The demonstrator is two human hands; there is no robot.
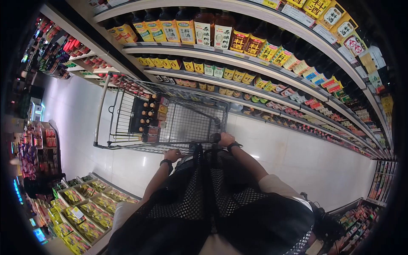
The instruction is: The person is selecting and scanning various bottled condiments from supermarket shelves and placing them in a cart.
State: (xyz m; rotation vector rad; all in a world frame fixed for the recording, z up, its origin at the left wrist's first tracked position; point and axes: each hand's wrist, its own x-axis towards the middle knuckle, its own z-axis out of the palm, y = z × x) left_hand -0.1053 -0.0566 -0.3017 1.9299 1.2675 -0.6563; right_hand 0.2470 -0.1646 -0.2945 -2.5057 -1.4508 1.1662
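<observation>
A wire shopping cart (182, 123) stands in front of me, turned sideways. My left hand (172, 155) is closed over its near rim, the fingertips partly hidden. My right hand (226, 139) wraps round the dark corner piece at the cart's right end. Several dark bottles with orange caps (149, 114) are grouped inside the cart toward its left end, and the wire floor shows to their right. Both wrists carry dark bands.
Long shelves of labelled bottles (212, 32) rise beyond the cart. A bin of yellow packets (87, 204) stands at the lower left, with a display stand (46, 140) farther left. Pale tiled floor (272, 136) runs along the aisle. A black mesh bag (191, 204) hangs on my front.
</observation>
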